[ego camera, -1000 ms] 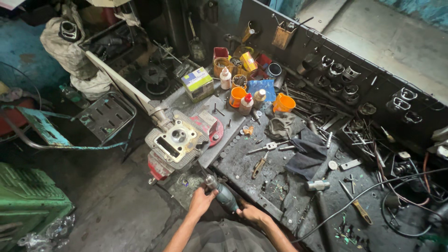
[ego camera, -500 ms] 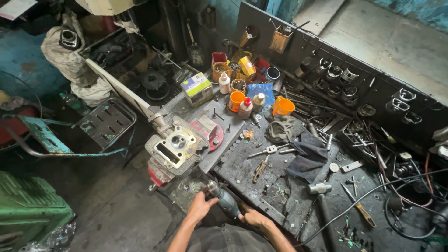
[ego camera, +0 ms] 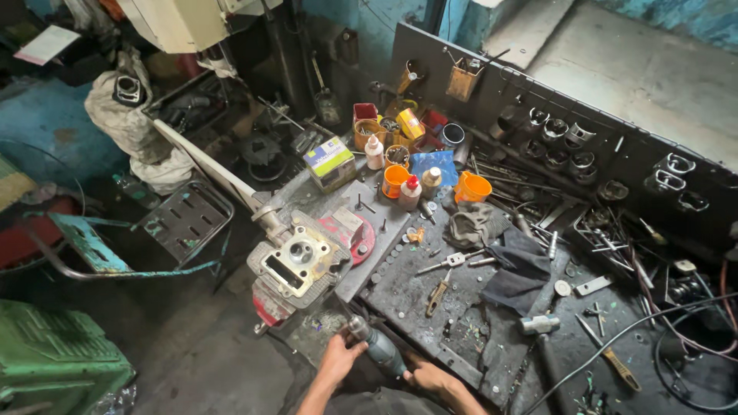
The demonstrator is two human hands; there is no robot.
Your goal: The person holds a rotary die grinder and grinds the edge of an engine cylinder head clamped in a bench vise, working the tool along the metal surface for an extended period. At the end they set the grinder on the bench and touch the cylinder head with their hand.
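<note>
power tool (ego camera: 378,347) nose toward cylinder head (ego camera: 298,265)

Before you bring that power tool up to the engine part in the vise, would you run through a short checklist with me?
1. Both hands on the tool: left hand at the nose, right hand at the rear of the power tool. Ok.
2. Cylinder head held in the red vise: seems clamped. Ok.
3. Tool tip clear of the workpiece: apart, just below it. Ok.
4. Bit fitted: too small to tell. Cannot tell.
5. Bench near the vise: loose wrench, screwdriver and rags lying about. Not ok.
</note>
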